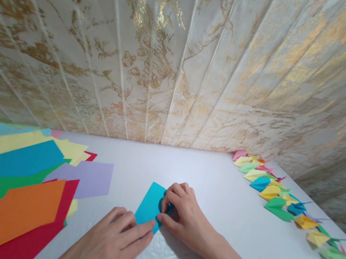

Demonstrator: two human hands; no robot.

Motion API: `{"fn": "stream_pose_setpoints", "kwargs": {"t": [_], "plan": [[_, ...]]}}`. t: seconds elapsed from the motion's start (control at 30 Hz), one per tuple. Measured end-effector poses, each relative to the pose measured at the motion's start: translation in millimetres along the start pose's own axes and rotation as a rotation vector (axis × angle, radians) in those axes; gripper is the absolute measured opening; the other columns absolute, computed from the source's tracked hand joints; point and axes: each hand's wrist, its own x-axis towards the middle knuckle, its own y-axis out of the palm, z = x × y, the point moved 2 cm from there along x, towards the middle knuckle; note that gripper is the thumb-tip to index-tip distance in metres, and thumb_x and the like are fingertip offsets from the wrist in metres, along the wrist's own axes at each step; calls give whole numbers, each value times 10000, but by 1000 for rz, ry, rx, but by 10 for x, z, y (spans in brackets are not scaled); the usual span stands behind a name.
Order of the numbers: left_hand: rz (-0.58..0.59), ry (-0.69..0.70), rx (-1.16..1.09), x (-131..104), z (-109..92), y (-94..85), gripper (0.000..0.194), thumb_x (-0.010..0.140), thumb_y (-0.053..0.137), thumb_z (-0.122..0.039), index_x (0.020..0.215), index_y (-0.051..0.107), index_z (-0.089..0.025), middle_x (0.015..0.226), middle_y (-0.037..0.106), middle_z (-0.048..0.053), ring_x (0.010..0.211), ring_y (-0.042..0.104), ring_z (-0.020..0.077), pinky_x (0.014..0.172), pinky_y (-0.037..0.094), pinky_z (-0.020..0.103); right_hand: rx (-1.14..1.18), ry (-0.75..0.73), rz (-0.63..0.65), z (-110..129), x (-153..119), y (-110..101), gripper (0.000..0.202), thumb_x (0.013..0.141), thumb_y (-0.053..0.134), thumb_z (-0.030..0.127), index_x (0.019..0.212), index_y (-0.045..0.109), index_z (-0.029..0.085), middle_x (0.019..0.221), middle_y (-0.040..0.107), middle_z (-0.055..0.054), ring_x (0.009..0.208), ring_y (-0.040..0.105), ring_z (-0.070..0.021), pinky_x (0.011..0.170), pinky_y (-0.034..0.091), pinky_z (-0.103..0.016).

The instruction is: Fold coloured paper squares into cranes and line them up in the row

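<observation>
A small piece of blue paper (148,203) lies in front of me on the white table, its right side partly hidden by my right hand. The thumb and curled fingers of my right hand (184,209) pinch that right edge. From the lower left, my left hand (118,240) reaches over the paper's near end. Its fingers are stretched out and rest on the paper near my right thumb, with the left thumb apart from them.
Loose coloured sheets, with an orange sheet (19,214) on top, spread across the left. A row of folded paper cranes (276,208) runs along the right edge of the white table (141,159). Behind stands a gold-patterned curtain (159,55).
</observation>
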Motion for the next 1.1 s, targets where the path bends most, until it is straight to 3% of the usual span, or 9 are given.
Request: {"fn": "stream_pose_setpoints", "kwargs": {"t": [0.2,0.4,0.53,0.7,0.83,0.9,0.97,1.1], "plan": [[3,-4,-124,-17,64,-44,257,883,662,-349,1127,665,-268,1286,701,-26,932,606,191,904,472,353,21,38,-26,93,-117,23,290,734,752,115,954,596,222,1023,558,-23,1019,453,-238,910,365,-400],[13,-45,-208,-46,99,-8,203,871,657,-302,1071,656,-264,1282,695,-50,974,597,188,946,449,362,-1,86,-54,185,-158,100,388,672,806,247,982,575,214,1062,542,-47,1061,438,-272,940,349,-429],[21,-110,-267,-49,63,2,226,816,703,-226,1034,653,-259,1172,727,-58,981,588,180,966,439,344,15,101,-39,213,-159,141,400,677,783,243,1004,554,217,1094,534,-56,1076,434,-282,940,350,-434],[-39,-98,-227,3,42,-42,160,818,678,-204,971,660,-246,1177,734,-29,980,606,198,969,450,369,65,114,-4,228,-141,84,450,665,774,170,1052,547,198,1155,523,-70,1113,427,-278,967,342,-431],[-168,9,-222,7,114,-27,173,888,552,-221,1015,662,-261,1106,758,-40,855,618,166,806,503,280,119,125,2,206,-149,48,410,700,741,98,1043,547,212,1156,540,-51,1098,438,-257,962,347,-427],[-213,33,-208,-29,152,2,226,904,514,-242,1084,648,-263,1126,751,-30,887,620,168,775,509,255,127,121,-15,192,-156,61,390,704,756,95,1019,559,216,1159,539,-47,1111,433,-260,971,342,-435],[-170,44,-165,-77,164,37,288,894,519,-242,1160,629,-258,1208,721,-10,965,614,185,822,512,268,136,123,-38,179,-161,86,320,734,763,108,969,577,219,1164,533,-42,1130,428,-261,979,340,-435],[26,44,-79,-174,126,95,447,854,574,-198,1296,570,-264,1434,580,30,1072,592,228,946,488,357,136,123,-69,158,-152,132,203,802,723,83,882,592,217,1156,540,-27,1125,436,-248,962,351,-423]]}}
